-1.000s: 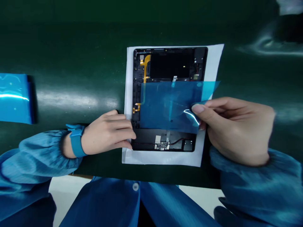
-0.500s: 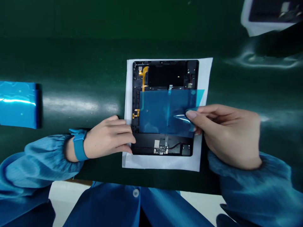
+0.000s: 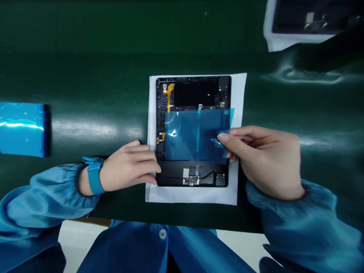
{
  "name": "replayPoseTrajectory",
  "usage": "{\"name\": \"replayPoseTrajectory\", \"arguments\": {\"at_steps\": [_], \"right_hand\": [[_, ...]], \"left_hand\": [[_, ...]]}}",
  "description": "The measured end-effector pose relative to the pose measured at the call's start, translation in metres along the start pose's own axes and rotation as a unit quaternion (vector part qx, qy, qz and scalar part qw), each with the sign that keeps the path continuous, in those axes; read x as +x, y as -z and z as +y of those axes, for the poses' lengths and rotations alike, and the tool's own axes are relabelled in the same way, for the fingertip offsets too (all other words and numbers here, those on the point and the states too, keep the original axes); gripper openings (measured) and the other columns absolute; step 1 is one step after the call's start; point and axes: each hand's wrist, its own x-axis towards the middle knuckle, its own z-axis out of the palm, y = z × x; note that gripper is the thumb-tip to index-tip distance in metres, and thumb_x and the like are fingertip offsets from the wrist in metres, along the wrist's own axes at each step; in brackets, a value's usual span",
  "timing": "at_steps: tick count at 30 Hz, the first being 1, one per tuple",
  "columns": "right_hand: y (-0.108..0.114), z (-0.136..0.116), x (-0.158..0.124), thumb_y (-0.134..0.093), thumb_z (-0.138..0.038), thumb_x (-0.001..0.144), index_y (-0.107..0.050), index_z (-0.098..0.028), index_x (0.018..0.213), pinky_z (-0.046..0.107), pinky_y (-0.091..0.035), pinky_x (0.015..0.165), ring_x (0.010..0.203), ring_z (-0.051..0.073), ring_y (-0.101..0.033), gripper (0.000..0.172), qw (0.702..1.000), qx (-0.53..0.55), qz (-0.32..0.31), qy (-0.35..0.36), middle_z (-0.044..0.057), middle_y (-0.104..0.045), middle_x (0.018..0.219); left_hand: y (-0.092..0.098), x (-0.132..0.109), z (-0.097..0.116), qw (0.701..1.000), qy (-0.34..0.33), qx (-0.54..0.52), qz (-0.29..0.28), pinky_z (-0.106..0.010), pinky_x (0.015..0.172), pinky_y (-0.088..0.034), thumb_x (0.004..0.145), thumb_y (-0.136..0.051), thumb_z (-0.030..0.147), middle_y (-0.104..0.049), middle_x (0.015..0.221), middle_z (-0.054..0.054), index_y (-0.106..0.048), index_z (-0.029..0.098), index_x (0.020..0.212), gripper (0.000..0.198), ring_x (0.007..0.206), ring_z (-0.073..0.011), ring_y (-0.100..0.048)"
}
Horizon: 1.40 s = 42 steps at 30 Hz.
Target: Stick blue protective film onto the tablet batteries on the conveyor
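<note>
An opened black tablet chassis point(image 3: 193, 91) with orange flex cables lies on a white sheet point(image 3: 237, 98) on a dark green belt. A translucent blue film point(image 3: 187, 136) covers its middle. My right hand point(image 3: 264, 159) pinches the film's right edge between thumb and fingers. At the chassis's lower left edge my left hand point(image 3: 127, 167) rests with the fingers curled together against the frame; a blue wrist strap point(image 3: 93, 176) is on that wrist.
A stack of blue film sheets point(image 3: 21, 129) lies at the far left of the green belt point(image 3: 85, 76). Another tablet chassis on a white sheet point(image 3: 301, 26) sits at the top right. My blue coat fills the bottom.
The blue film has come down and left, and now lines up more squarely over the chassis. My right hand moved left with it. The left hand has stayed put.
</note>
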Motion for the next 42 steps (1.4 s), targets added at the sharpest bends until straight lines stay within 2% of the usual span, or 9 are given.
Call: {"name": "replayPoseTrajectory", "arguments": {"at_steps": [8,11,15,20,29,34,37,39,42], "right_hand": [[0.001,0.002,0.002,-0.088,-0.031,0.073,-0.079,-0.020,0.091,0.022,-0.053,0.044,0.048,0.011,-0.060,0.023,1.000,0.003,-0.015,0.017,-0.002,-0.067,0.062],[0.000,0.004,0.003,-0.088,-0.035,0.072,-0.076,-0.022,0.097,0.023,-0.051,0.041,0.049,0.012,-0.061,0.030,1.000,0.010,-0.009,0.021,-0.002,-0.069,0.070],[-0.004,0.009,0.006,-0.081,-0.039,0.080,-0.070,-0.023,0.093,0.024,-0.043,0.035,0.045,0.010,-0.055,0.024,0.997,0.065,0.041,0.028,-0.002,-0.063,0.072],[-0.007,0.017,0.010,-0.072,-0.044,0.087,-0.061,-0.024,0.091,0.023,-0.037,0.036,0.045,0.009,-0.052,0.023,0.990,0.115,0.077,0.024,-0.004,-0.056,0.070],[-0.011,0.011,0.012,-0.068,-0.034,0.085,-0.059,-0.022,0.087,0.022,-0.034,0.035,0.043,0.006,-0.048,0.014,0.992,0.102,0.063,0.040,-0.001,-0.059,0.081],[-0.003,0.017,0.017,-0.068,-0.039,0.085,-0.061,-0.022,0.088,0.021,-0.035,0.037,0.044,0.007,-0.048,0.018,0.993,0.088,0.056,0.061,-0.001,-0.060,0.078],[0.005,0.017,0.015,-0.064,-0.037,0.088,-0.065,-0.021,0.092,0.024,-0.041,0.044,0.049,0.009,-0.051,0.016,0.991,0.020,0.056,0.117,0.000,-0.064,0.079],[0.008,0.013,0.011,-0.061,-0.034,0.092,-0.070,-0.019,0.097,0.029,-0.048,0.056,0.059,0.014,-0.058,0.018,0.973,-0.090,0.044,0.210,0.003,-0.067,0.080],[0.006,0.002,0.009,-0.056,-0.038,0.098,-0.075,-0.016,0.113,0.038,-0.050,0.076,0.084,0.024,-0.063,0.033,0.875,-0.294,-0.069,0.379,0.011,-0.070,0.092]], "left_hand": [[0.004,0.001,0.002,1.000,0.006,-0.002,-0.011,-0.030,0.068,-0.040,0.097,-0.060,0.048,-0.072,0.091,-0.002,-0.067,0.018,0.103,0.031,0.080,-0.0146,-0.063],[0.013,0.005,0.004,0.999,0.033,0.003,0.013,-0.029,0.072,-0.046,0.096,-0.060,0.051,-0.071,0.093,-0.005,-0.067,0.017,0.112,0.038,0.083,-0.0160,-0.062],[0.023,0.018,0.003,0.982,0.051,0.175,0.056,-0.035,0.070,-0.041,0.098,-0.062,0.043,-0.067,0.096,-0.009,-0.072,0.018,0.116,0.033,0.085,-0.0222,-0.057],[0.026,0.040,-0.006,0.961,0.050,0.272,0.007,-0.038,0.073,-0.039,0.101,-0.055,0.037,-0.065,0.097,-0.010,-0.073,0.023,0.123,0.031,0.091,-0.0257,-0.056],[0.000,0.091,0.011,0.949,0.017,0.310,-0.056,-0.041,0.081,-0.041,0.104,-0.040,0.019,-0.062,0.099,-0.011,-0.063,0.027,0.138,0.042,0.094,-0.0254,-0.056],[-0.013,0.124,0.027,0.941,0.062,0.320,-0.092,-0.040,0.087,-0.041,0.104,-0.036,0.018,-0.063,0.111,-0.011,-0.054,0.032,0.146,0.047,0.103,-0.0251,-0.058],[-0.003,0.124,0.024,0.948,0.084,0.292,-0.090,-0.041,0.090,-0.043,0.103,-0.036,0.017,-0.063,0.116,-0.011,-0.051,0.031,0.148,0.050,0.107,-0.0258,-0.059],[0.010,0.111,0.013,0.955,0.118,0.268,-0.050,-0.044,0.094,-0.044,0.102,-0.042,0.023,-0.061,0.126,-0.014,-0.048,0.026,0.151,0.050,0.115,-0.0292,-0.057],[0.028,0.082,-0.009,0.959,0.174,0.225,-0.004,-0.053,0.106,-0.042,0.093,-0.060,0.053,-0.048,0.149,-0.020,-0.042,0.018,0.153,0.072,0.134,-0.0383,-0.047]]}}
